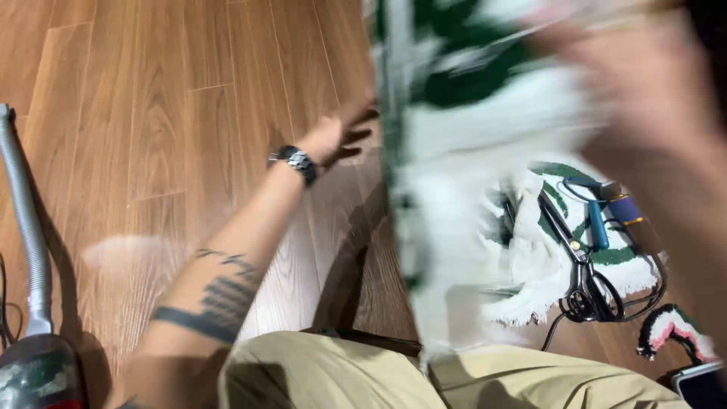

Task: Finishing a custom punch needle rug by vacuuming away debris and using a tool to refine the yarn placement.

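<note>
A blurred green and white tufted rug piece [469,151] hangs in front of me. My right hand [644,83] grips its top right corner, close to the camera and blurred by motion. To the left of the rug's edge, my left hand [341,132] is stretched out with fingers apart and holds nothing. That arm wears a dark wristwatch [297,160]. Whether the left fingertips touch the rug's edge is unclear.
Another green and white rug piece [545,265] lies on the wooden floor [151,113], with black scissors [579,273] and a blue tool [606,216] on it. A grey vacuum hose [26,220] is at left. A phone [700,382] lies bottom right.
</note>
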